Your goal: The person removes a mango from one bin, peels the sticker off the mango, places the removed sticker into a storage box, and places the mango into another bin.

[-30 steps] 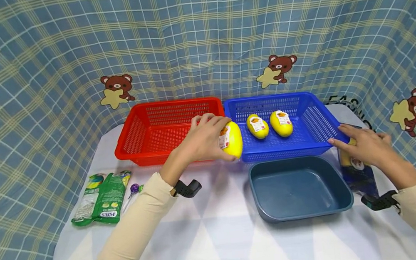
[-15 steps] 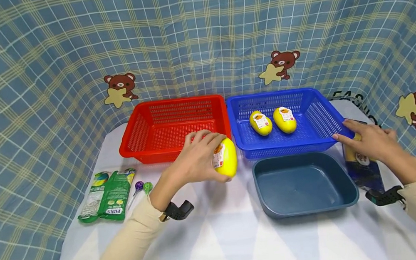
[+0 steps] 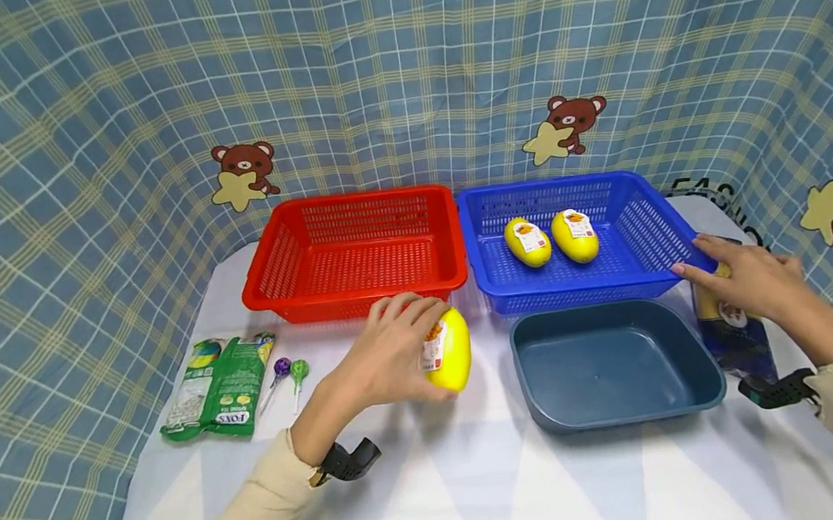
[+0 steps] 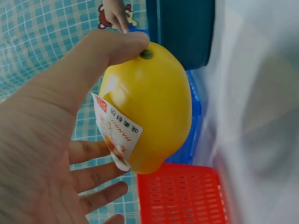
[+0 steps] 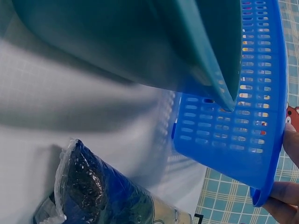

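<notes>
My left hand [image 3: 395, 354] grips a yellow mango [image 3: 451, 353] with a white label, above the table in front of the red basket [image 3: 262, 298]. In the left wrist view, the thumb presses near the stem end of the mango [image 4: 159, 98], and the fingers lie along its labelled side. Two more labelled mangoes, a left one [image 3: 528, 245] and a right one [image 3: 578, 240], lie side by side inside the blue basket [image 3: 577, 286]. My right hand [image 3: 753, 278] holds that basket's near right corner, thumb and fingers around the rim in the right wrist view.
A dark blue-grey tub [image 3: 620, 420] stands in front of the blue basket. Under the right forearm lies a dark blue packet [image 3: 733, 338]. At left lie a green Foxs bag [image 3: 240, 386], a purple lollipop [image 3: 281, 368] and a green lollipop [image 3: 298, 372]. Checked cloth [image 3: 400, 86] rises behind.
My left hand has carried the mango away from between the two baskets, toward me and slightly left. My right hand stays at the blue basket's corner, while the head view shifts slightly.
</notes>
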`<state>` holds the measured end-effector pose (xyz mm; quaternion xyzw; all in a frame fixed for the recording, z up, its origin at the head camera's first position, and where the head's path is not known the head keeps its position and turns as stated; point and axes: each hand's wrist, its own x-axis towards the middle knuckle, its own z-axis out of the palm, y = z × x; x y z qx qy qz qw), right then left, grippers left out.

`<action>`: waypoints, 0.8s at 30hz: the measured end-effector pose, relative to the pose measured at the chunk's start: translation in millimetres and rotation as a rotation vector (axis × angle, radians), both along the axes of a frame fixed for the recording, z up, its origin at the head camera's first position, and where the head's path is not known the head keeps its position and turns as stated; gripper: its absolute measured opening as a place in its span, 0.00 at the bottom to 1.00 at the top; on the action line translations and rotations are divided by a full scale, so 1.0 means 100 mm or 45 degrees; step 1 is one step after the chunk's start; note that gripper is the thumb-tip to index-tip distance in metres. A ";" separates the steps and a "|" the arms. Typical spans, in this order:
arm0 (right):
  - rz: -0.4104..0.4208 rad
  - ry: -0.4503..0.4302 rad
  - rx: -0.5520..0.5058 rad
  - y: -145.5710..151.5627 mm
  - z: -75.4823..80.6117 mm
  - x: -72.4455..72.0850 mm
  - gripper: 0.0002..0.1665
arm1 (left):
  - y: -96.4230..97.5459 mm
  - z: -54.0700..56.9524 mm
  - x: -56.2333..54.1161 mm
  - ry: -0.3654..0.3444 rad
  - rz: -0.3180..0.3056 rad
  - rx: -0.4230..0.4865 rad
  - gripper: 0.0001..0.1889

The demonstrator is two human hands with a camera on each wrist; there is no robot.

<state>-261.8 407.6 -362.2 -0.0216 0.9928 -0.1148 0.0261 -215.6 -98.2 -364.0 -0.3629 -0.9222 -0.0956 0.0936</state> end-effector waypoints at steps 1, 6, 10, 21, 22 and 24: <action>-0.001 0.003 -0.004 0.00 0.00 0.00 0.54 | -0.01 -0.02 0.01 -0.008 -0.001 -0.002 0.53; -0.006 0.006 -0.019 0.01 -0.01 0.00 0.54 | -0.06 -0.14 0.07 -0.060 0.018 -0.029 0.55; -0.013 -0.002 -0.010 0.03 -0.02 0.00 0.54 | -0.10 -0.21 0.08 -0.083 0.030 -0.057 0.57; -0.013 -0.021 -0.007 0.02 0.00 0.01 0.53 | -0.19 -0.33 0.12 -0.116 0.060 -0.086 0.57; -0.015 -0.017 -0.009 0.01 0.00 0.00 0.53 | -0.20 -0.34 0.12 -0.117 0.061 -0.089 0.57; -0.021 -0.016 -0.011 0.00 -0.01 0.01 0.53 | -0.21 -0.35 0.12 -0.120 0.060 -0.091 0.56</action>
